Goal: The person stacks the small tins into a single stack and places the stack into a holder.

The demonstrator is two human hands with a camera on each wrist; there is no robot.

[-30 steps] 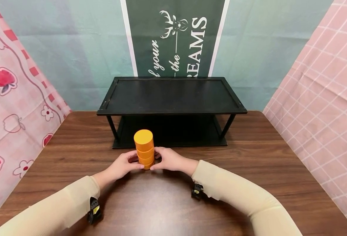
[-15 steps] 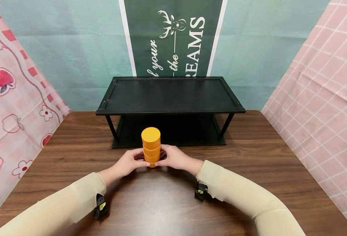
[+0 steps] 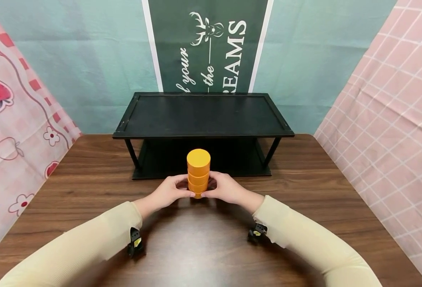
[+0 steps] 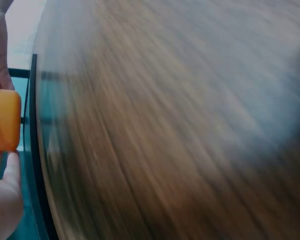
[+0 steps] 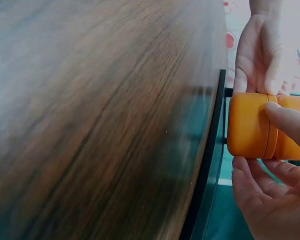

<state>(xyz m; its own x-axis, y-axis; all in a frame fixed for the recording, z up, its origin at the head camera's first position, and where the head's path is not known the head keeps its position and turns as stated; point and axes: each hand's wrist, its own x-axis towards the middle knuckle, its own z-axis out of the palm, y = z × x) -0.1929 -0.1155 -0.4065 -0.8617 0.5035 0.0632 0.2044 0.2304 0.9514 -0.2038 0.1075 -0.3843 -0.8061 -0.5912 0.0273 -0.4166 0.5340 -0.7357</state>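
A stack of orange round containers stands upright between my hands in the head view, in front of the black shelf. My left hand grips its left side low down, thumb in front and fingers reaching behind. From the right, my right hand holds it likewise, the two thumbs almost meeting at the front. In the right wrist view, the stack's rounded lower end shows apart from the tabletop, with a seam above it. Only part of the stack enters the left wrist view, at the left edge.
The black two-tier shelf stands at the back of the brown wooden table. Its lower board lies just behind the stack. Pink curtains flank the table, with a green-blue cloth behind.
Both hands have carried the orange stack to the right and slightly farther from me, from the shelf's left part toward its middle. The grip looks the same.
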